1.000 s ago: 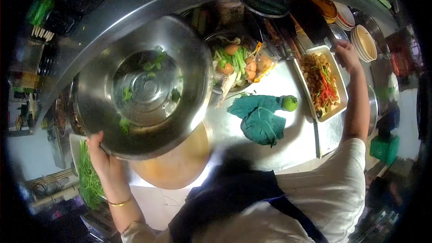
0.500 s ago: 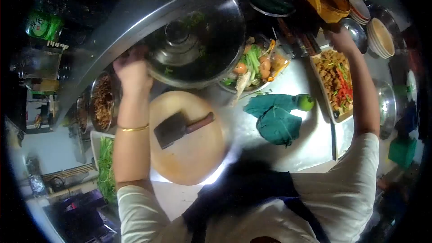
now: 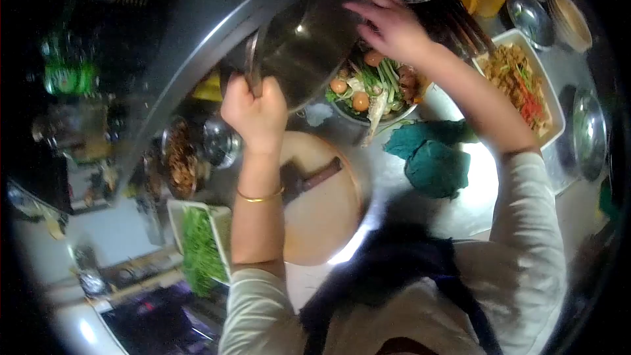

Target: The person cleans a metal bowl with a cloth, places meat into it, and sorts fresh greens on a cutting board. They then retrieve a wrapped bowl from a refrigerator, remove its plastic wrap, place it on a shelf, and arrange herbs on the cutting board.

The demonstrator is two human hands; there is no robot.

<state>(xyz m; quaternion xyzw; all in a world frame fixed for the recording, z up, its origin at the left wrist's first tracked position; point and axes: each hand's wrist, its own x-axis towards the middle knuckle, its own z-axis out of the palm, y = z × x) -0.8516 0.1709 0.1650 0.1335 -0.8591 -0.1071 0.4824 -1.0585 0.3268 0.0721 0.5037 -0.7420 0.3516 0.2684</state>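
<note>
Your left hand (image 3: 254, 110) is clenched on an upright metal edge of a large, deep, silvery metal basin (image 3: 299, 46); whether that is its rim or a handle, you cannot tell. Your right hand (image 3: 394, 31) is loosely open, fingers spread over the basin's right side; contact is unclear. The basin is tilted, beyond the round wooden chopping board (image 3: 322, 223).

On the board lies a dark-bladed cleaver with a brown handle (image 3: 322, 175), released and partly behind your left forearm. Beyond the board and to its right, a round bowl (image 3: 398, 118) holds brown eggs (image 3: 360, 100) and green stalks. Right of the board, a crumpled teal cloth (image 3: 437, 165) rests on the shiny metal tabletop (image 3: 483, 187); farther right is a white rectangular tray (image 3: 554, 115) of browned food with red strips. Left of the board sit leafy green herbs (image 3: 200, 243).

Handling of the basin looks partway through: it is lifted and gripped on one side, not yet let go.
</note>
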